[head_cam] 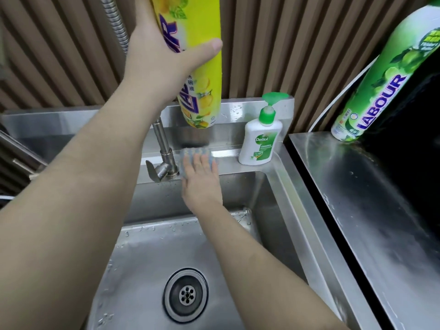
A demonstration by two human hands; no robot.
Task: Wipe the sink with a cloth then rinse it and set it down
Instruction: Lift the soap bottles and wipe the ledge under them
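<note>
My left hand (157, 51) grips a tall yellow dish-soap bottle (202, 75) and holds it in the air above the sink's back ledge. My right hand (202, 179) lies flat with straight fingers on a blue-and-yellow checked cloth (190, 154), pressing it onto the ledge just right of the tap's base (164, 165). The steel sink (278, 186) lies below, wet with droplets, its round drain (187, 295) near the bottom middle. Most of the cloth is hidden under my fingers.
A white Dettol pump bottle (259, 144) stands on the ledge right of the cloth. A green Labour bottle (371, 91) stands on the steel counter (371, 198) at right. The tap's flexible metal hose (116, 22) rises at the top left. A ribbed brown wall runs behind.
</note>
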